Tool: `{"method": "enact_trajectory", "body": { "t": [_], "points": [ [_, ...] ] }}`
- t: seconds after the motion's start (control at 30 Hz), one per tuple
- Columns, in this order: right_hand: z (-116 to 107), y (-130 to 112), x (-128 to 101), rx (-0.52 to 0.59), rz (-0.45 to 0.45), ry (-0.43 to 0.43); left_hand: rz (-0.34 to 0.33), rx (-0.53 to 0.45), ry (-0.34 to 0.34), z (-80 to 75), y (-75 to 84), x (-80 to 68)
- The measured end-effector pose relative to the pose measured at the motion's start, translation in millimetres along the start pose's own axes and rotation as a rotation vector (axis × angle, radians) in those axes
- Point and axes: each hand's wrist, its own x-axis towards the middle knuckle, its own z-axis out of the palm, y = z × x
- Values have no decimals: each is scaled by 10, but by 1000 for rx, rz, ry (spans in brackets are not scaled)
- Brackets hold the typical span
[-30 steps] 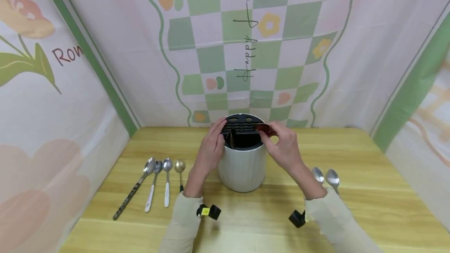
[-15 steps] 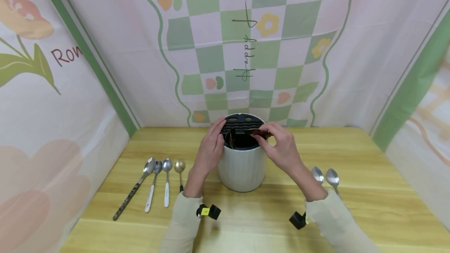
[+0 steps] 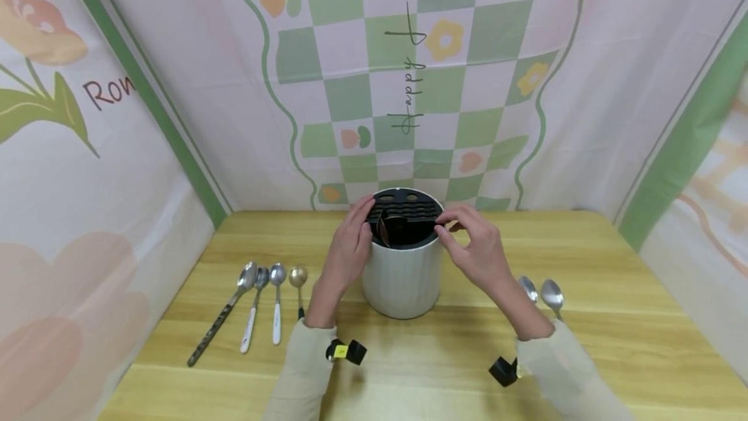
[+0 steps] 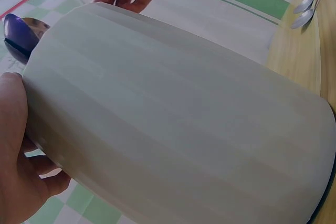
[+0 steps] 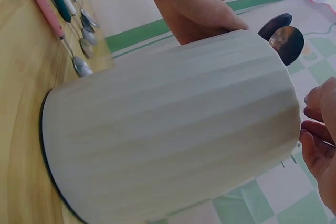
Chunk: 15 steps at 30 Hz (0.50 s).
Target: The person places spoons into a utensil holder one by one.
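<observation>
A white ribbed utensil holder (image 3: pixel 402 278) stands upright in the middle of the wooden table (image 3: pixel 613 317), toward its back edge. Its black slotted insert (image 3: pixel 404 213) fills the top, and two dark spoon bowls (image 3: pixel 390 226) stick up from the open slot nearest the person. The left hand (image 3: pixel 349 249) grips the holder's left side, thumb and fingers curled round the rim. The right hand (image 3: pixel 476 245) sits at the right edge of the rim, fingers bent and fingertips close together; I cannot tell whether it pinches anything.

Four spoons (image 3: pixel 265 297) lie side by side on the table to the left, handles toward the person, one gold-bowled. Two more steel spoons (image 3: pixel 540 291) lie to the right, partly hidden behind the right forearm. A black wrist camera (image 3: pixel 349 351) shows on each cream sleeve.

Pink cloth hangs behind and on both sides, with green checks and flower prints.

A second ago the right hand held a dark reddish spoon over the insert; now that spoon stands in the slot beside the first.
</observation>
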Motion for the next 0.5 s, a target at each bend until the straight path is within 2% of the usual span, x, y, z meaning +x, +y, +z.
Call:
{"method": "enact_trajectory", "body": {
  "t": [0.2, 0.5],
  "points": [
    [-144, 44, -81, -9, -12, 33, -6, 0, -7, -4, 3, 4],
    [-391, 225, -324, -106, 46, -32, -6, 3, -5, -5, 5, 4]
  ]
}}
